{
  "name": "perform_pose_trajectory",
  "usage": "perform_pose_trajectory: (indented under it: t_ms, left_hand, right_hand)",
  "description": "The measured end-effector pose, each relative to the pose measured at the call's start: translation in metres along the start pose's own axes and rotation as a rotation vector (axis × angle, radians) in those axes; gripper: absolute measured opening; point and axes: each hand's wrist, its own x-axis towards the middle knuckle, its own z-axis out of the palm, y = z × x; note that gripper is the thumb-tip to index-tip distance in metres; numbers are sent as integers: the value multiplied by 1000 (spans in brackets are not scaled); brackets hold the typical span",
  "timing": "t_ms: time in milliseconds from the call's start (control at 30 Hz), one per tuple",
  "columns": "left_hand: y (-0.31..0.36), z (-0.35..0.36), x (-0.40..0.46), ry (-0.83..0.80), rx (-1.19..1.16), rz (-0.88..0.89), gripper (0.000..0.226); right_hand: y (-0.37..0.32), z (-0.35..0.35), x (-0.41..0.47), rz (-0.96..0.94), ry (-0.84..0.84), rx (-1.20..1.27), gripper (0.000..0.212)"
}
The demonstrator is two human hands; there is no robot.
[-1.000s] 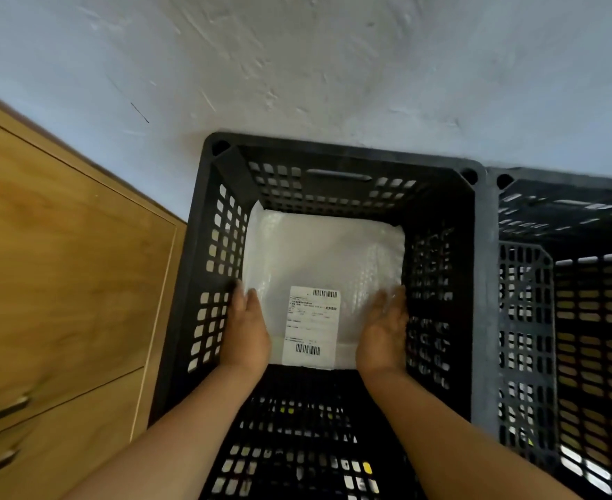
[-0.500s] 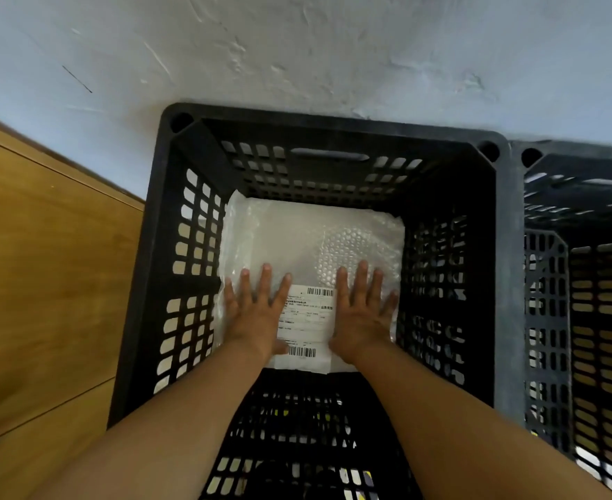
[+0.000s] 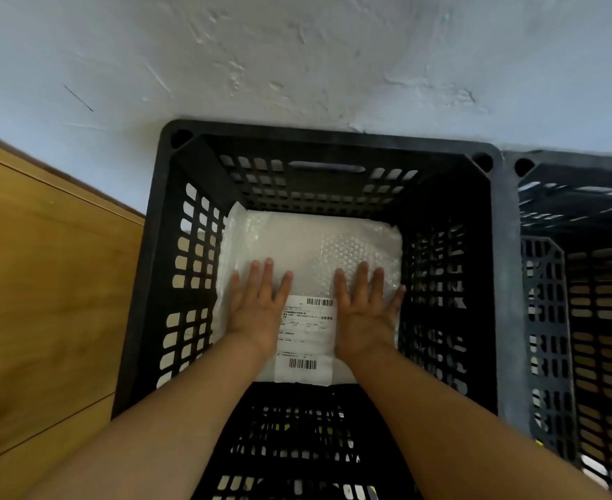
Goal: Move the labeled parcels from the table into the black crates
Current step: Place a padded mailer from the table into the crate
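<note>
The black slotted plastic crate (image 3: 492, 283) stands against the pale plaster wall (image 3: 297, 59), with a wooden cabinet (image 3: 44, 283) just beside it on the left. A second black slotted plastic crate (image 3: 586, 319) touches it on the right; no parcel shows in the visible part of that crate.

The white bubble-wrap parcel (image 3: 297, 240) lies flat on the floor of the first crate, at the far end, label up. Its white printed shipping label (image 3: 306, 341) sits at the near edge, between the two hands.

The left hand (image 3: 257, 312) and the right hand (image 3: 364, 312) both rest flat on the parcel, fingers straight and slightly spread, palms down. Neither hand grips anything.

Step in hand, as judged: seating the parcel in the crate. The placement appears complete. The next move calls for lifting both hands clear of the crate walls and returning to the table, which is out of view, for another labelled parcel.
</note>
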Motion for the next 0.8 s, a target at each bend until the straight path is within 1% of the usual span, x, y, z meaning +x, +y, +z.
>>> perform_pose_trajectory:
  t_ms: [133,200,333,400,500,533,600,667,800]
  left_hand:
    - [-10,-4,16,-71,-28,1,129]
    - [-12,1,23,-63,-37,7,133]
    - [-13,2,24,-69,-41,23,132]
    - [-14,-9,15,-77,-59,24,122]
    - [-12,-26,-13,-13,-125,46,102]
    - [-11,-29,-26,31,-135,59,98]
    - [-12,-38,-55,98,-150,94,95]
    - [-15,-48,-83,125,-183,131,92]
    - [-22,-85,-140,138,-213,188,80]
  right_hand:
    - [11,-5,16,-44,6,-59,149]
    - [14,-2,22,-53,8,-45,153]
    - [13,1,20,-57,16,-51,151]
    - [11,-1,11,-48,17,-51,141]
    - [11,-7,-16,-61,-1,10,103]
    - [13,-9,-29,-68,-11,44,97]
    - [14,-21,-61,-72,-38,125,96]
    - [16,-34,-92,-87,-23,189,94]
    - [25,-66,-164,-154,62,253,77]
